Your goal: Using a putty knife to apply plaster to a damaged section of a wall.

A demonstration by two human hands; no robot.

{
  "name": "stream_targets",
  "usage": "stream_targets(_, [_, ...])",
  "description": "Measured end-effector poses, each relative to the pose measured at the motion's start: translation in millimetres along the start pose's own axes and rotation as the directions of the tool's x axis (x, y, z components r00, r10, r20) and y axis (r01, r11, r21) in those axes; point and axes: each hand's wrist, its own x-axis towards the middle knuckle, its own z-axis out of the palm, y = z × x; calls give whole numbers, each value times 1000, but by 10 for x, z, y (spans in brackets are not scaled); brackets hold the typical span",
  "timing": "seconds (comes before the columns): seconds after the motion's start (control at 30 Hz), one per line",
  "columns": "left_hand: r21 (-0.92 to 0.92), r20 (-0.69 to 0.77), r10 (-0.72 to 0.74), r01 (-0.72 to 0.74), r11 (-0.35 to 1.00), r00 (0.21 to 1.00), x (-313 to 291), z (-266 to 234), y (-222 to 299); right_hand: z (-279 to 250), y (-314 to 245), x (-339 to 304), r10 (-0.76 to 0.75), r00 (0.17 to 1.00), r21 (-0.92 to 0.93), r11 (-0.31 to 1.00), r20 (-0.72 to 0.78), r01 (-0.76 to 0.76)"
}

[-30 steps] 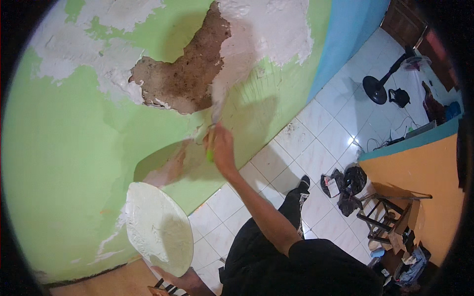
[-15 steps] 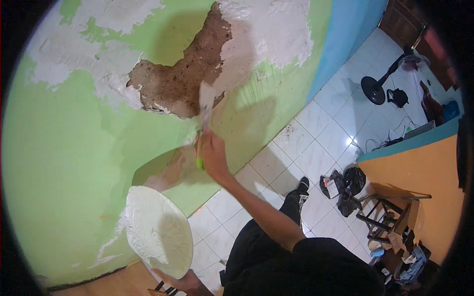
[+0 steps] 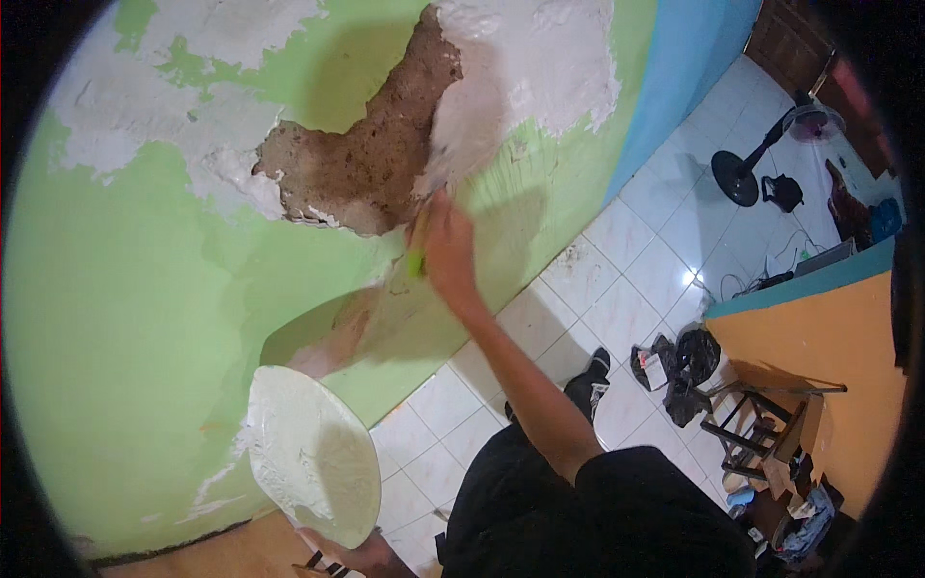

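Observation:
My right hand [image 3: 449, 249] is closed round the green handle of a scraper [image 3: 416, 263], pressed close to the green wall [image 3: 145, 279]. Its blade is blurred and mostly hidden by the hand, at the lower right edge of a bare brown patch [image 3: 381, 140]. White filler [image 3: 549, 72] covers the wall on both sides of that patch. Lower left, my left hand [image 3: 364, 557] grips the bottom edge of a pale oval board [image 3: 368, 486], its fingers partly hidden beneath. White paste [image 3: 289, 448] is spread over the board, which is held tilted near the wall.
White floor tiles [image 3: 617, 289] run along the wall's foot. At the right are black plastic bags [image 3: 694, 356], a dark wooden stool [image 3: 747, 433] by an orange partition [image 3: 819, 337], and a standing fan [image 3: 737, 178]. My foot [image 3: 599, 364] is on the tiles.
My right hand has moved up and to the right along the wall with the scraper, which is now more hidden. The left hand and board stay nearly in place.

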Motion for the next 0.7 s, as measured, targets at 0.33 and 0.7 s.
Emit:
stream_targets(0.33, [27, -24, -60, 61, 998, 998, -113, 203, -125, -109, 1005, -247, -21, 989, -44, 999, -149, 14])
stream_targets(0.7, [864, 318, 306, -407, 295, 897, -532, 269, -155, 264, 1636, -619, -103, 991, 2, 995, -87, 103])
